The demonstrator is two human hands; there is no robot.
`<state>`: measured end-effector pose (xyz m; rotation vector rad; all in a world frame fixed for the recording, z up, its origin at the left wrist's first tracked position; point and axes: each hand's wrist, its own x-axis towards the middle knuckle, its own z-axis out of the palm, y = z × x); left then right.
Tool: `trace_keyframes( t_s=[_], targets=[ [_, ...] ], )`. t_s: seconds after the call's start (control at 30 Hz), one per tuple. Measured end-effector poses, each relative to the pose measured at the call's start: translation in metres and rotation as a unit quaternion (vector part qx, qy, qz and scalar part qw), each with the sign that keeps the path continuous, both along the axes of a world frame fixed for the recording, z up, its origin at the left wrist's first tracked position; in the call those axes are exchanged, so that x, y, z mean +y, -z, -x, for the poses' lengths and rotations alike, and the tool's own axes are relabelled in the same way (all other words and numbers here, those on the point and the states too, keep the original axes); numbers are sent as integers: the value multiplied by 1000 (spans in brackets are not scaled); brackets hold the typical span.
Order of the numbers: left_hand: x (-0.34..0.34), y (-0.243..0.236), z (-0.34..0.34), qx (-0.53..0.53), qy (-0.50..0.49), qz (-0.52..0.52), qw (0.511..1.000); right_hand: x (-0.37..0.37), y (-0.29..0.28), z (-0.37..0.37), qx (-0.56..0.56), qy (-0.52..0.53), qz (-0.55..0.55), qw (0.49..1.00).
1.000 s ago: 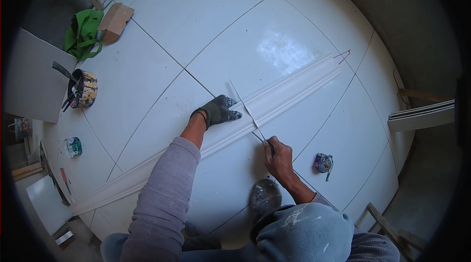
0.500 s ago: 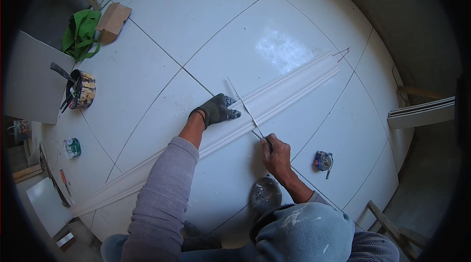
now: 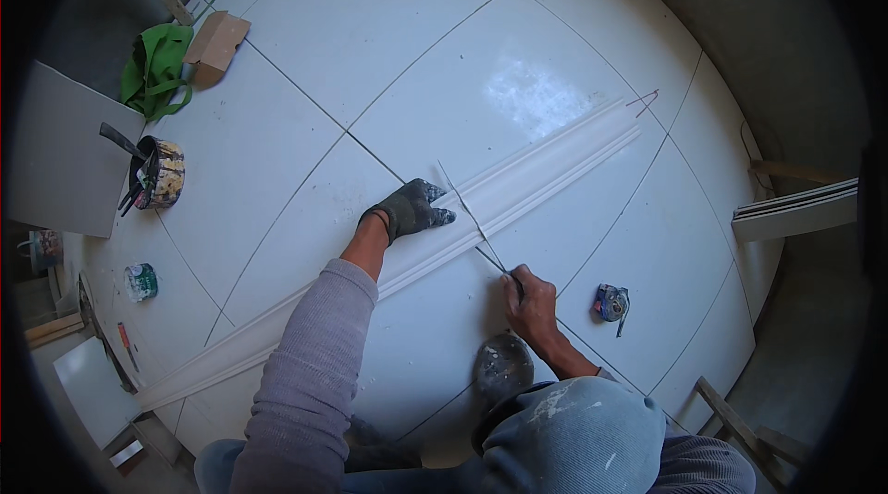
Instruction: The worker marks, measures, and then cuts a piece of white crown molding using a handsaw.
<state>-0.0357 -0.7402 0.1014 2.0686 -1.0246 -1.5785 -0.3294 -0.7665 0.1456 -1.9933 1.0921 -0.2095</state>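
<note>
White moulding (image 3: 546, 161) lies on the tiled floor (image 3: 416, 59), its long axis running lower left to upper right; gloved left hand (image 3: 413, 209) rests on it, fingers parted; thin saw (image 3: 471, 215) crosses it; right hand (image 3: 533, 303), apart from the left, clenches the saw's near end.

1 head-worn fisheye view, looking steeply down onto tiled floor (image 3: 259, 152).

The molding (image 3: 513, 187) lies on the floor (image 3: 416, 59) between tub (image 3: 169, 176), left, and tape measure (image 3: 610, 303), right.
</note>
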Motion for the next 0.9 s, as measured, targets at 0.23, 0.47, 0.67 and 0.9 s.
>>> trace_keyframes(
  t_s=[0.23,0.47,0.67,0.9],
  targets=[
    [-1,2,-2,-29,16,4,999,16,-15,37,33,15,-29,999],
    [-4,-12,-1,9,14,-9,1000,-1,0,27,22,51,10,998],
    [17,-15,14,-43,4,102,994,1,12,49,-21,71,55,996],
    [34,-20,43,-235,78,244,938,27,1,72,-39,96,-24,994]
  ],
)
